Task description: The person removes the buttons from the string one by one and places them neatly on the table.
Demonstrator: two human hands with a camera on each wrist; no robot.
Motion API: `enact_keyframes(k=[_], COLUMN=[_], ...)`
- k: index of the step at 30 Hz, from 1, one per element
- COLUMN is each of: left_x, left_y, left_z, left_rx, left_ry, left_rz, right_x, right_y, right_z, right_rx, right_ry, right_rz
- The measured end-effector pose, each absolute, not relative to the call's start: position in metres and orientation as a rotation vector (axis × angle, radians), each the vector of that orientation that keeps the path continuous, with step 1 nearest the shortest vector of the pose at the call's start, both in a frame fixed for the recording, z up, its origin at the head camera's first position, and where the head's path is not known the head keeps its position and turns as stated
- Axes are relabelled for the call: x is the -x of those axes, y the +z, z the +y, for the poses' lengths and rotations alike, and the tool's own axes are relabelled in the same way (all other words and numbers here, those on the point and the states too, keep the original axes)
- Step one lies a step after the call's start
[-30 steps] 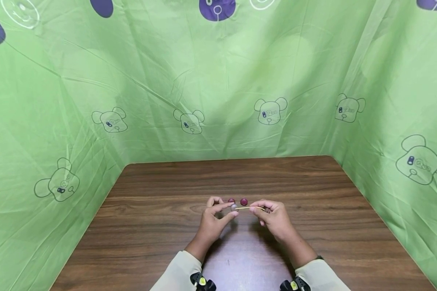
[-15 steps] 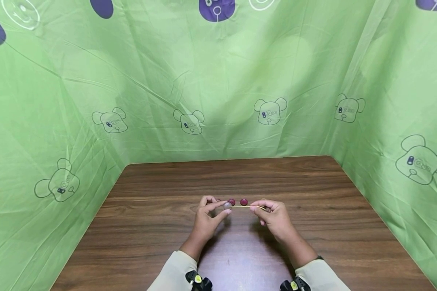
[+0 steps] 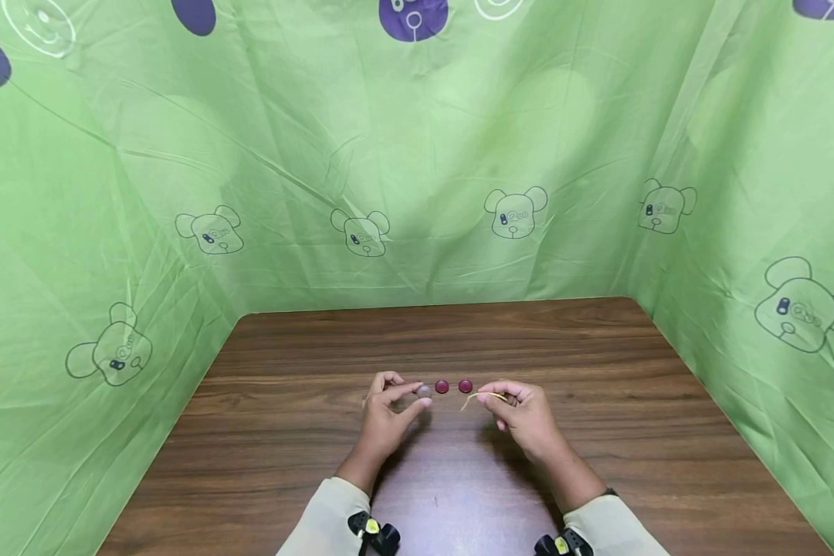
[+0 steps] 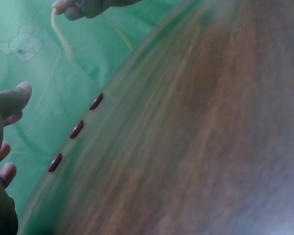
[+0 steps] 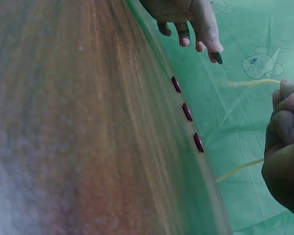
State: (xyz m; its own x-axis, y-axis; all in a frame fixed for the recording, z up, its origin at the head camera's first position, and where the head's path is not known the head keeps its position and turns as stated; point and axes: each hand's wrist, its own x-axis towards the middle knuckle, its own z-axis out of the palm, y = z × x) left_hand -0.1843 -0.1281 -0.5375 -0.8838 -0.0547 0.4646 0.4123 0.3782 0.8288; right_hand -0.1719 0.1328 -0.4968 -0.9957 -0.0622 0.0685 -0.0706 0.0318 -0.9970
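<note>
My left hand (image 3: pixel 384 417) pinches a greyish round button (image 3: pixel 424 391) between thumb and fingertips, above the table. In the right wrist view the same button (image 5: pixel 217 58) shows edge-on and dark. Opposite it, my right hand (image 3: pixel 526 417) pinches a yellow string (image 3: pixel 469 399) whose free end droops toward the left. A second tail of string (image 5: pixel 240 169) hangs below the right hand in the right wrist view. Apart from the button lies the string's loose end. Dark red buttons (image 3: pixel 465 386) lie in a row just beyond the hands, one partly hidden by my left fingers.
The brown wood-grain table (image 3: pixel 306 432) carries the three red buttons, seen in line in the left wrist view with a middle button (image 4: pixel 77 129). A green cloth (image 3: pixel 417 154) with bear drawings hangs around the back and sides.
My left hand has moved left with the grey button, away from the right hand. The string, stretched straight to the button before, has come free and droops. The right hand stays in place.
</note>
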Motion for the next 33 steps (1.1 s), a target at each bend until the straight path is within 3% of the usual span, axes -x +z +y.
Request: enact_keyframes(k=[33], left_x=[0.191], left_y=[-0.545], left_z=[-0.147], left_rx=[0.112], left_ry=[-1.313], left_rz=[-2.649], right_x=[0.171], right_y=[-0.494], right_z=[0.133], right_rx=[-0.13], right_ry=[2.176], right_rz=[-2.254])
